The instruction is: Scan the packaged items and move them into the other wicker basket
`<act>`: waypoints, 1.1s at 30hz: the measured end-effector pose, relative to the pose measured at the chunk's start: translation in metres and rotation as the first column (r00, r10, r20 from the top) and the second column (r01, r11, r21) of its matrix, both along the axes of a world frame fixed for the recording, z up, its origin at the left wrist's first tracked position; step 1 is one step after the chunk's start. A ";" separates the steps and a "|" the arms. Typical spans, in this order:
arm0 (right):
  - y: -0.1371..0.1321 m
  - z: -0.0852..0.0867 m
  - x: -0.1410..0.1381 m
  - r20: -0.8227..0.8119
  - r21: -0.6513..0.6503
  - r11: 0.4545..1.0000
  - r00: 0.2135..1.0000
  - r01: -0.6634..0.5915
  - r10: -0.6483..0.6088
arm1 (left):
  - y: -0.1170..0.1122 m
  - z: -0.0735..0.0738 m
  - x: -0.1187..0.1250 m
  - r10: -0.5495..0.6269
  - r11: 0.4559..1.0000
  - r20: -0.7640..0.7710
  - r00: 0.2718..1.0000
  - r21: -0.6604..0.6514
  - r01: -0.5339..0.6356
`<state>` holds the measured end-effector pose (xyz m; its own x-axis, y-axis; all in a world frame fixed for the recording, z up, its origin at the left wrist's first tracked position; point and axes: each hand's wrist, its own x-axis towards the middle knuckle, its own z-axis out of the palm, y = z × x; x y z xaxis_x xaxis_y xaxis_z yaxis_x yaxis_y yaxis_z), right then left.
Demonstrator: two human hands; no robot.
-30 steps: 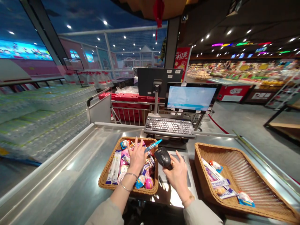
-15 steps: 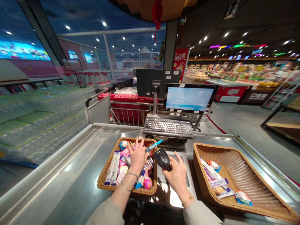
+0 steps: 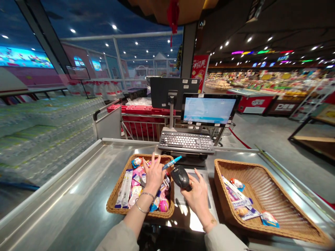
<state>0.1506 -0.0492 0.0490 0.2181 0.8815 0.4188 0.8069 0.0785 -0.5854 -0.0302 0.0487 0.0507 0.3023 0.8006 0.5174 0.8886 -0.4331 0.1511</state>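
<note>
My left hand (image 3: 155,176) is over the left wicker basket (image 3: 111,202), its thumb side gripping a slim blue pen-shaped stick (image 3: 172,162). The stick slants up to the right and bears a white label that looks like a barcode. The other fingers are spread above the wrapped sweets. My right hand (image 3: 197,195) is closed round a black barcode scanner (image 3: 180,177), whose head is just below the stick and apart from it. Under my left hand, the basket holds long white-and-blue packets (image 3: 124,188), a pink round candy (image 3: 164,205) and other colourful packs, partly hidden.
A second wicker basket (image 3: 293,209) with several packets stands on the metal counter (image 3: 86,195) at right. Behind are a keyboard (image 3: 187,140), a lit screen (image 3: 208,109) and a dark monitor (image 3: 167,92). Stacked bottle packs (image 3: 47,139) rise beyond the left edge.
The whole scene has shifted slightly left as the camera turned a little. My hands, the blue stick and the scanner keep nearly the same positions.
</note>
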 end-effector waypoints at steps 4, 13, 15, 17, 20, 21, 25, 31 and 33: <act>0.000 0.001 0.003 0.004 -0.002 1.000 1.000 0.025 -0.025 | 0.002 0.001 0.004 -0.009 1.000 0.011 1.000 0.003 0.009; -0.001 0.003 0.023 0.027 0.049 0.995 0.996 0.087 -0.088 | 0.007 -0.001 0.023 -0.045 0.999 0.008 0.999 0.011 0.045; -0.002 0.003 0.029 0.026 0.049 0.993 0.994 0.105 -0.106 | 0.007 0.001 0.029 -0.065 0.998 -0.003 0.998 0.018 0.065; -0.003 0.003 0.037 0.022 0.049 0.991 0.992 0.121 -0.122 | 0.007 0.003 0.036 -0.082 0.996 -0.008 0.997 0.023 0.082; -0.007 0.002 0.048 0.021 0.071 0.987 0.989 0.147 -0.148 | 0.006 0.007 0.049 -0.104 0.994 -0.007 0.995 0.019 0.104; -0.008 0.001 0.052 0.023 0.081 0.985 0.987 0.155 -0.157 | 0.006 0.008 0.053 -0.113 0.993 -0.006 0.994 0.017 0.113; -0.013 0.000 0.068 0.023 0.092 0.973 0.977 0.210 -0.212 | 0.006 0.010 0.071 -0.149 0.989 -0.006 0.989 0.015 0.149; -0.022 0.003 0.092 -0.016 0.085 0.950 0.954 0.300 -0.300 | 0.010 0.009 0.100 -0.206 0.978 -0.002 0.978 0.015 0.206; -0.025 0.003 0.100 -0.027 0.098 0.939 0.944 0.330 -0.329 | 0.011 0.008 0.110 -0.232 0.972 -0.002 0.973 0.022 0.232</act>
